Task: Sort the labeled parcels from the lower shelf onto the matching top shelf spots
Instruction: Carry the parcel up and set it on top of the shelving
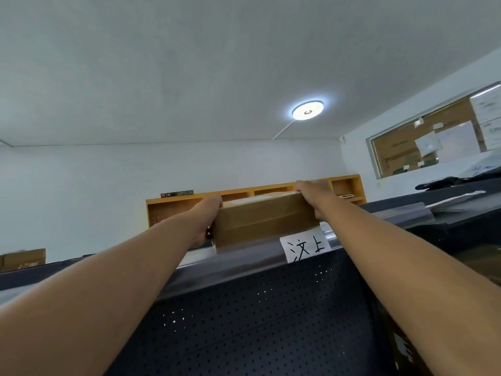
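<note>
Reaching up with both bare arms, the person held a brown cardboard parcel (pixel 264 219) at the front edge of the top shelf (pixel 244 263); the left hand (pixel 208 213) was clamped on the parcel's left end, its fingers mostly hidden behind the cardboard, so I could not tell how they were spread; the right hand (pixel 311 194) lay over the far right corner, fingers (pixel 299 185) pressed together and curled over the top edge; the parcel's underside met the shelf's rim, sitting just left of a white paper label (pixel 305 248) with black handwritten characters, the label touching the parcel's lower right corner. Below the rim ran a dark perforated back panel (pixel 257 321), pinpricks of light showing through its holes. Behind the parcel stood an orange wooden cubby unit (pixel 173 210) against the white wall; a round ceiling lamp (pixel 307 110) glowed above; a window (pixel 433 137) at the right showed cardboard and white sheets behind the glass; another cardboard box (pixel 23 259) sat far to the left, well apart from the hands.
</note>
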`<act>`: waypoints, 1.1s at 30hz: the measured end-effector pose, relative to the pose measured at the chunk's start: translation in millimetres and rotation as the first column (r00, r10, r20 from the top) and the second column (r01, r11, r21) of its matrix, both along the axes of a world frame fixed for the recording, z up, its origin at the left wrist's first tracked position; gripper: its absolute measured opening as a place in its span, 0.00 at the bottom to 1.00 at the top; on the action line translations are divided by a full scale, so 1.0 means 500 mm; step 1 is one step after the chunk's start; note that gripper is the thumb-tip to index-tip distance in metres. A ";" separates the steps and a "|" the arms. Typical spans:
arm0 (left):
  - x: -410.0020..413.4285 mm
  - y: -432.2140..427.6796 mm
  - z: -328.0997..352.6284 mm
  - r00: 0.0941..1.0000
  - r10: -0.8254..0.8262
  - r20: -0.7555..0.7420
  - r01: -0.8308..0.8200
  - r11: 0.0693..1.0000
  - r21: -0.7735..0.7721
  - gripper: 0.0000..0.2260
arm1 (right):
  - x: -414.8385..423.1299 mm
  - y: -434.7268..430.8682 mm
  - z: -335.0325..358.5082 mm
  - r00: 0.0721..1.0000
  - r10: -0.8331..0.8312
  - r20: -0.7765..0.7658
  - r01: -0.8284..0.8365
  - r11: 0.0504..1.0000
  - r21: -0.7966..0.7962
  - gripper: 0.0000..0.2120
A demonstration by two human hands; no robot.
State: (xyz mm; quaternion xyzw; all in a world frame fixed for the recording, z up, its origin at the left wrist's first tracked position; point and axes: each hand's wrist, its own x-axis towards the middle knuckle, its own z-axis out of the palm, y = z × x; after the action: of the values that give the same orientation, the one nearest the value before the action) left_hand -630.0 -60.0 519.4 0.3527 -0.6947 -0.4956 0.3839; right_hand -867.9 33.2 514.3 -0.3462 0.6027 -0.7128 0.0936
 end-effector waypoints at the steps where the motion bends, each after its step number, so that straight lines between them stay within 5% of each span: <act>1: -0.003 -0.003 0.000 1.000 0.014 0.024 -0.014 1.000 -0.025 0.07 | -0.008 -0.009 -0.006 1.000 0.002 -0.004 -0.002 1.000 0.020 0.07; 6: -0.007 -0.011 0.004 0.996 0.056 0.068 -0.051 0.996 -0.070 0.08 | -0.031 -0.015 -0.004 0.994 -0.041 -0.097 0.050 0.994 0.093 0.16; 9: -0.012 0.002 0.008 0.996 0.068 0.050 -0.063 0.994 -0.091 0.09 | -0.022 -0.002 0.007 0.964 -0.117 -0.237 0.154 0.978 0.141 0.11; 17: -0.008 -0.019 0.009 0.976 0.202 0.078 -0.165 0.928 -0.335 0.21 | 0.014 0.023 0.008 0.712 -0.302 -0.634 0.470 0.875 0.111 0.16; 21: 0.037 0.024 -0.001 0.955 0.281 0.089 -0.170 0.772 -0.612 0.23 | 0.065 0.053 -0.007 0.587 -0.338 -0.736 0.522 0.853 0.024 0.16; 24: 0.094 0.079 -0.025 0.941 0.334 0.055 -0.150 0.557 -0.817 0.22 | 0.109 0.085 -0.013 0.570 -0.333 -0.751 0.492 0.871 -0.013 0.13; 28: 0.185 0.143 -0.073 0.932 0.353 0.085 -0.025 0.296 -0.955 0.20 | 0.182 0.129 -0.044 0.555 -0.124 -0.822 0.283 0.958 0.047 0.12; 33: 0.290 0.200 -0.144 0.925 0.375 0.055 -0.030 0.217 -0.976 0.21 | 0.287 0.183 -0.113 0.512 -0.032 -0.858 0.100 0.995 0.022 0.18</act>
State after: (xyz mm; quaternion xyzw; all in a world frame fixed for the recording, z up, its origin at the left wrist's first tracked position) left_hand -484.7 39.8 447.3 0.1973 -0.8437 0.1448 0.4778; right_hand -724.3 124.5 457.8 -0.6256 0.6075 -0.4318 -0.2306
